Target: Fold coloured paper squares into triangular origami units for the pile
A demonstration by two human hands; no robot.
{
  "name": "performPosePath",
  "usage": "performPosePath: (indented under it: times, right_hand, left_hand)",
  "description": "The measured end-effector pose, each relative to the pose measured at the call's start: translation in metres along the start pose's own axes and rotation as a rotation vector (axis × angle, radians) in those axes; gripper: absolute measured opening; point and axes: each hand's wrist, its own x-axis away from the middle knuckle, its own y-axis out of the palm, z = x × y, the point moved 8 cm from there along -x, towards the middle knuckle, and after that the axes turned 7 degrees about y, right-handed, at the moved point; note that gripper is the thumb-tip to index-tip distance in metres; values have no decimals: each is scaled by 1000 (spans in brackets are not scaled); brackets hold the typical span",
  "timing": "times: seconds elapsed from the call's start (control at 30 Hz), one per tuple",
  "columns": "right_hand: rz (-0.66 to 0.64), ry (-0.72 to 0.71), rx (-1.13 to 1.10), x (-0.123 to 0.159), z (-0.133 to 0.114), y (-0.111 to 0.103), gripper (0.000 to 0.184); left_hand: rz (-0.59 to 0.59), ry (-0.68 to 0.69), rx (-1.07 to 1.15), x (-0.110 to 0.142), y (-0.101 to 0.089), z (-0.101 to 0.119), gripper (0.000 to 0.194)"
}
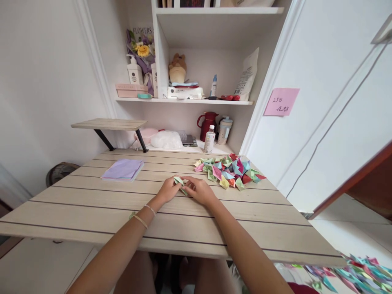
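Observation:
A small piece of folded light green paper is held between my two hands, just above the middle of the table. My left hand pinches its left side, with a bracelet and a band on that wrist. My right hand has its fingers closed on the paper's right side. The lower part of the paper shows between the fingertips, and the rest is hidden. Beyond my right hand lies a heap of folded paper boats in many colours. A stack of purple paper sheets lies to the left.
A small raised shelf stands at the table's back left. Behind the table are a bottle, a red jug and a plastic bag. More folded paper lies on the floor at right. A green scrap lies by my left forearm.

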Motion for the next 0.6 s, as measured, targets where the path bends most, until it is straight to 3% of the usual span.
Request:
performPosePath:
  times: [0.17,0.3,0.6]
  right_hand:
    - [18,33,-35,-3,4,3,38]
    - [2,59,-57,-3,7,5,37]
    - [95,82,306,-1,-8,10,35]
  left_hand:
    - [36,4,-103,0,-1,4,18]
    - [81,23,-106,0,-6,9,25]
    - [206,-50,-183,6,-5,6,16]
